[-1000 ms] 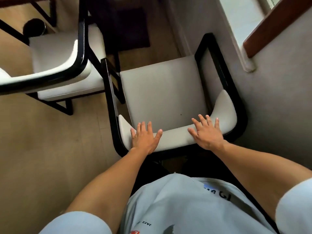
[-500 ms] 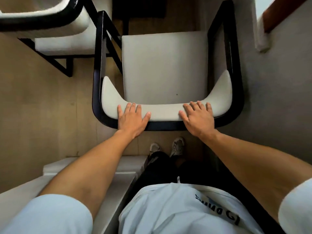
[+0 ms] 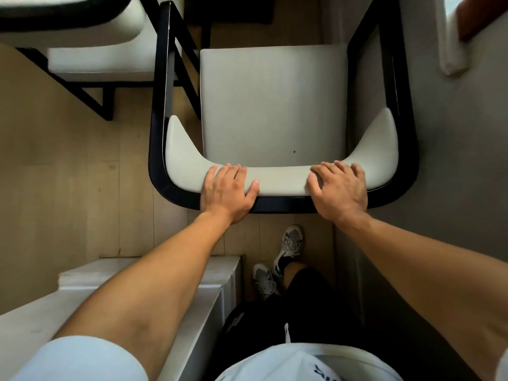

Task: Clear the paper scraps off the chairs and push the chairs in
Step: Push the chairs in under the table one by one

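A white-cushioned chair point(image 3: 272, 105) with a black curved frame stands directly below me, seen from above. My left hand point(image 3: 226, 192) grips the left part of its padded backrest, fingers curled over the top edge. My right hand point(image 3: 339, 191) holds the right part of the same backrest the same way. The seat carries no paper scraps, only a tiny dark speck point(image 3: 294, 151). A second chair point(image 3: 90, 42) of the same kind stands at the upper left.
A grey wall point(image 3: 461, 160) runs close along the chair's right side, with a white window sill point(image 3: 450, 37) above. A white ledge point(image 3: 192, 292) sits at lower left beside my legs and shoes point(image 3: 288, 248). Wooden floor point(image 3: 68, 174) lies to the left.
The chair has straightened and slid away from my body; my feet and the white ledge have come into view. Both hands now curl over the backrest rather than lying flat.
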